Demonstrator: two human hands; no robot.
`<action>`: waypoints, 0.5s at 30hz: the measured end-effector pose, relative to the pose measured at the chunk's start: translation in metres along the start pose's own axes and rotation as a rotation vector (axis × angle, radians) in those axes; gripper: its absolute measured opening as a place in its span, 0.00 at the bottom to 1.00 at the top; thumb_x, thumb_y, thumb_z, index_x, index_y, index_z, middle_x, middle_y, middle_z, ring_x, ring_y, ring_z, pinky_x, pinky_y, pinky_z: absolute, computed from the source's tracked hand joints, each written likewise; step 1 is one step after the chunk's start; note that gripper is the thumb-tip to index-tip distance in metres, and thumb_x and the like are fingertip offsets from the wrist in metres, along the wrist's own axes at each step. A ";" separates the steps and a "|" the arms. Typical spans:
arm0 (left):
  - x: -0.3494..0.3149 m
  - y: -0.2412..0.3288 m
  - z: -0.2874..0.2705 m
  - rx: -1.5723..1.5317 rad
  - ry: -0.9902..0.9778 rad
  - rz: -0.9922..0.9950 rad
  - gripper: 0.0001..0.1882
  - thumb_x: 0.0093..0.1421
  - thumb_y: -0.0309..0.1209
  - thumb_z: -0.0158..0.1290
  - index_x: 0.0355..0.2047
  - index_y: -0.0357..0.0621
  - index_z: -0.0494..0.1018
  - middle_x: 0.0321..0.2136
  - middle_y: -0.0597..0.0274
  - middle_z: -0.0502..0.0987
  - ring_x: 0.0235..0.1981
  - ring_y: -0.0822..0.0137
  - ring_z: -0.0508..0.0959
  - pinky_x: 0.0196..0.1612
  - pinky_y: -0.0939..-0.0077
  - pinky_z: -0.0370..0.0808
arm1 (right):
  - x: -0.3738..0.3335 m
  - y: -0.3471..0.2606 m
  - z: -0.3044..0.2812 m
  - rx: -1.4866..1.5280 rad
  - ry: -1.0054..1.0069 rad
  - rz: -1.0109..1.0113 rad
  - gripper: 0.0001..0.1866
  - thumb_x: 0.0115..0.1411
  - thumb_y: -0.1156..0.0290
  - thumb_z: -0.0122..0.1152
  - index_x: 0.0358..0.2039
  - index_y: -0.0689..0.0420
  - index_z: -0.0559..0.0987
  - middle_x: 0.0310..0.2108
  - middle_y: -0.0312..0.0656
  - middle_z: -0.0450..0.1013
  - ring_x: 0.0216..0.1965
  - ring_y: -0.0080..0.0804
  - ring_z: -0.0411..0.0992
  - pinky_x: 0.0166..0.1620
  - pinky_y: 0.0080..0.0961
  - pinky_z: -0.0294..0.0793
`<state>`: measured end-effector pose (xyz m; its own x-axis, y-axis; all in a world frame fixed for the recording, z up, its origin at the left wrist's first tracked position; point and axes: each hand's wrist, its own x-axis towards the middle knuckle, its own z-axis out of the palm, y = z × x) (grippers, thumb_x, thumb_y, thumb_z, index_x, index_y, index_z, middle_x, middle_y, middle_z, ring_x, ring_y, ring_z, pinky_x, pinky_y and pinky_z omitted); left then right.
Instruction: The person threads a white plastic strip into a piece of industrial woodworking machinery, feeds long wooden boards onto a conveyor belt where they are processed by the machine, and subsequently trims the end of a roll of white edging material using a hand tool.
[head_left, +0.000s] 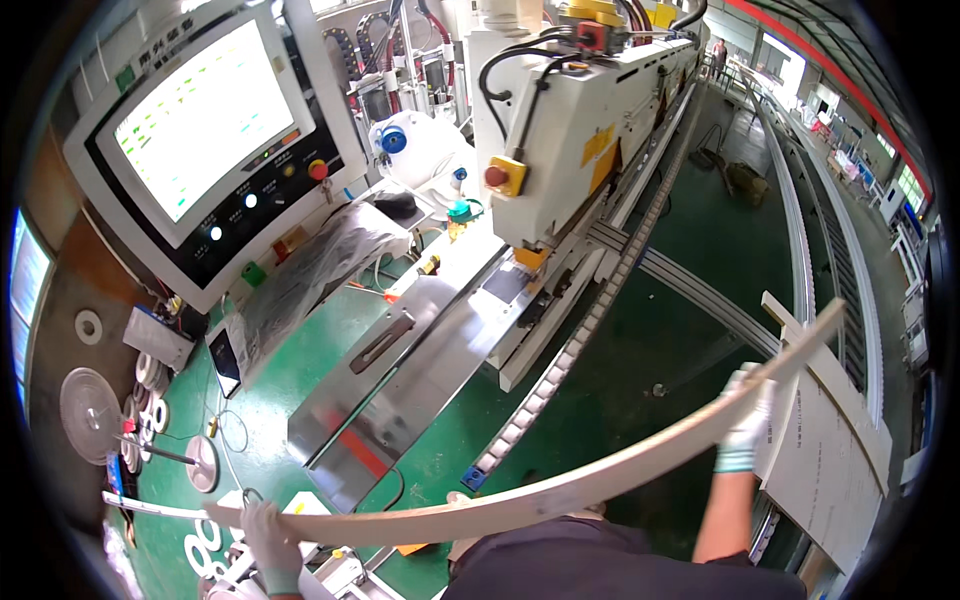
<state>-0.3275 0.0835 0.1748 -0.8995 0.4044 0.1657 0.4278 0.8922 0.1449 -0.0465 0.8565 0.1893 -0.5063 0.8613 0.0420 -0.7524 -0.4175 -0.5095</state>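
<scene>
A long, narrow, pale board [580, 487] stretches across in front of my body, looking curved through the lens. My left hand [272, 545], in a light work glove, is closed around it near its left end. Toward the other end, my right hand [750, 410], also gloved with a green-striped cuff, grips the board; part of its fingers is hidden behind the board. Ahead of the board lies the shiny metal infeed table [400, 390] of a machine, and a chain-like conveyor track [560, 375] runs beside it.
The long white machine [570, 140] extends away, with a red stop button [495, 177]. A control screen [205, 110] stands at left, above rolls of edge tape [150, 375]. Flat panels [825, 470] lie on a rack at right. Another person [719, 55] stands far off.
</scene>
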 end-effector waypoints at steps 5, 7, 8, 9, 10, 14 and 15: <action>-0.035 -0.036 -0.096 -0.128 -0.192 -0.521 0.27 0.63 0.31 0.52 0.62 0.38 0.70 0.62 0.40 0.71 0.67 0.42 0.65 0.72 0.47 0.59 | -0.037 0.192 0.132 -0.067 -0.013 0.331 0.26 0.66 0.48 0.61 0.52 0.57 0.76 0.45 0.42 0.76 0.46 0.41 0.75 0.51 0.37 0.78; -0.053 -0.088 -0.130 0.481 -0.227 -0.156 0.29 0.62 0.32 0.53 0.64 0.39 0.69 0.62 0.40 0.71 0.68 0.43 0.65 0.71 0.50 0.60 | -0.038 0.216 0.174 -0.075 -0.038 0.331 0.30 0.63 0.45 0.62 0.51 0.59 0.75 0.42 0.43 0.75 0.44 0.43 0.73 0.53 0.39 0.74; -0.082 -0.122 -0.130 0.734 -0.246 -0.037 0.29 0.60 0.33 0.55 0.63 0.39 0.70 0.60 0.40 0.72 0.66 0.43 0.67 0.69 0.51 0.63 | -0.031 0.225 0.195 -0.039 -0.080 0.338 0.28 0.65 0.47 0.62 0.52 0.59 0.75 0.40 0.41 0.74 0.43 0.41 0.73 0.51 0.37 0.75; -0.107 -0.156 -0.128 0.985 -0.235 0.093 0.29 0.59 0.33 0.56 0.61 0.39 0.70 0.58 0.40 0.73 0.63 0.43 0.69 0.67 0.52 0.65 | -0.017 0.234 0.200 -0.034 -0.090 0.361 0.27 0.66 0.46 0.62 0.51 0.57 0.75 0.40 0.39 0.74 0.42 0.37 0.73 0.48 0.35 0.76; -0.125 -0.174 -0.124 0.794 -0.178 -0.074 0.26 0.57 0.33 0.58 0.56 0.40 0.73 0.53 0.41 0.75 0.59 0.42 0.71 0.64 0.51 0.68 | -0.005 0.244 0.199 -0.037 -0.099 0.381 0.26 0.67 0.46 0.61 0.51 0.55 0.75 0.39 0.36 0.74 0.40 0.33 0.74 0.46 0.32 0.77; -0.135 -0.164 -0.125 0.253 -0.114 -0.535 0.18 0.52 0.31 0.63 0.43 0.40 0.79 0.40 0.41 0.81 0.45 0.38 0.79 0.54 0.50 0.75 | -0.001 0.292 0.194 0.058 -0.087 0.458 0.26 0.70 0.43 0.56 0.47 0.56 0.74 0.38 0.38 0.73 0.42 0.35 0.74 0.48 0.33 0.76; -0.107 -0.132 -0.129 0.283 -0.221 -0.507 0.18 0.51 0.31 0.63 0.43 0.40 0.79 0.40 0.41 0.81 0.45 0.38 0.79 0.54 0.51 0.75 | -0.008 0.297 0.197 0.060 -0.026 0.473 0.26 0.70 0.42 0.55 0.46 0.55 0.73 0.38 0.39 0.73 0.42 0.35 0.74 0.48 0.33 0.76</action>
<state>-0.2763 -0.1036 0.2642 -0.9947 -0.0786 -0.0662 -0.0705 0.9907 -0.1165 -0.3488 0.6685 0.2069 -0.8090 0.5654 -0.1606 -0.4594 -0.7787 -0.4274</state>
